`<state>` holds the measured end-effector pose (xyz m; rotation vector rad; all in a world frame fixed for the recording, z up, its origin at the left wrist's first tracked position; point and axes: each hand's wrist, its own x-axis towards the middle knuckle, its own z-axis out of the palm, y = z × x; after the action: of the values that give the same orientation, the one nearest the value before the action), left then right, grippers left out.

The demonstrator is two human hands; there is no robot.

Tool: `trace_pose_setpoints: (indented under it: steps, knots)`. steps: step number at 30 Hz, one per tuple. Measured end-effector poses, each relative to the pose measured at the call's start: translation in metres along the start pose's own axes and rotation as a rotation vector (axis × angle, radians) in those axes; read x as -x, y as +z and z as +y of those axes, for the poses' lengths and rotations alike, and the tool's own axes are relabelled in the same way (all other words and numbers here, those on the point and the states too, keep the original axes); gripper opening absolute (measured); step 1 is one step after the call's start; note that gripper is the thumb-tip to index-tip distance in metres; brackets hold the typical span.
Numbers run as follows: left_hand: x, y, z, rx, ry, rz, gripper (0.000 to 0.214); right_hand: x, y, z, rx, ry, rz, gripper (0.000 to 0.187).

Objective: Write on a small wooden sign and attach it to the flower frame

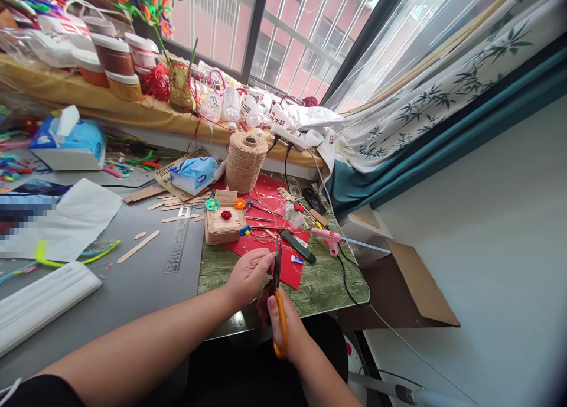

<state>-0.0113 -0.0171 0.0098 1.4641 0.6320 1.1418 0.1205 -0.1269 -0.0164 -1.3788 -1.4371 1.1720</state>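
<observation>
My left hand [248,275] pinches a thin wooden stick [261,257] over the near edge of the table. My right hand [279,321] grips orange-handled scissors [278,295], and their dark blades point up against the stick's right end. Just beyond, on red paper [270,200], stands a small box made of sticks [224,224] with a red flower on its lid and little coloured flowers around it. A big spool of jute twine [244,160] rises behind the box.
A pink glue gun [328,238] and a dark green knife [297,246] lie to the right on the green mat [328,283]. Loose sticks, a ruler [177,244], tissue packs and paper cover the grey table on the left. A cardboard box [398,283] sits on the floor at the right.
</observation>
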Motion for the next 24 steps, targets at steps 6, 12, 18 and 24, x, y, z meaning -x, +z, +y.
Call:
trace_pose_setpoints:
  steps: [6, 12, 18, 24]
  knots:
    - [0.0, 0.0, 0.003, 0.03, -0.015, 0.006, 0.043, -0.002, 0.007, 0.003, -0.002, -0.004, 0.03, 0.041]
    - [-0.002, 0.0, 0.005, 0.068, -0.039, 0.0, 0.042, -0.003, 0.008, 0.004, -0.013, -0.038, 0.044, 0.042]
    - [-0.003, 0.0, 0.006, 0.094, -0.053, -0.009, 0.043, -0.003, 0.011, 0.005, -0.048, 0.003, 0.079, 0.037]
    - [-0.003, 0.001, 0.007, 0.102, -0.069, 0.001, 0.044, -0.003, 0.009, 0.004, 0.009, 0.014, 0.112, 0.034]
